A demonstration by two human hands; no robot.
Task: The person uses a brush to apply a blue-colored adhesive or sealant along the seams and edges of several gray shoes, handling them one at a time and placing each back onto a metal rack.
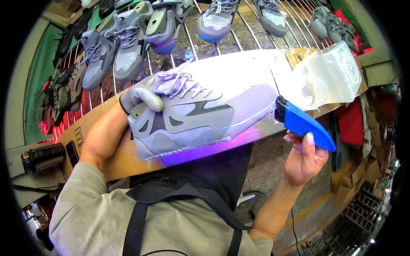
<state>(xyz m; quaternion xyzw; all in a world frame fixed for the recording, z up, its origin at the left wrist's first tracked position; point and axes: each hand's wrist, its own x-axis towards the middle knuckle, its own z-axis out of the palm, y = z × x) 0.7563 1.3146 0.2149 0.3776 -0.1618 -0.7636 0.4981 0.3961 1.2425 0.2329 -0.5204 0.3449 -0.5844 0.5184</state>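
A grey lace-up shoe upper (188,123) lies on its side across the board, toe to the right and no sole visible beneath. My left hand (143,100), in a grey glove, grips it at the heel opening, thumb outside and other fingers mostly hidden inside. A white line runs along its lower edge up to the toe. In my bare right hand (305,160) is a blue-handled brush (308,126), pinched between thumb and fingers. Its dark head (279,109) is at the toe edge; bristle contact is too small to make out. Purple light falls below the shoe.
Behind the board (106,158), several grey shoes (128,47) stand on a metal rack (239,47). A white cup (315,91) sits by a clear plastic bag (337,72) at the board's right end. A black cylinder (42,158) is at far left, cardboard boxes (354,177) at lower right.
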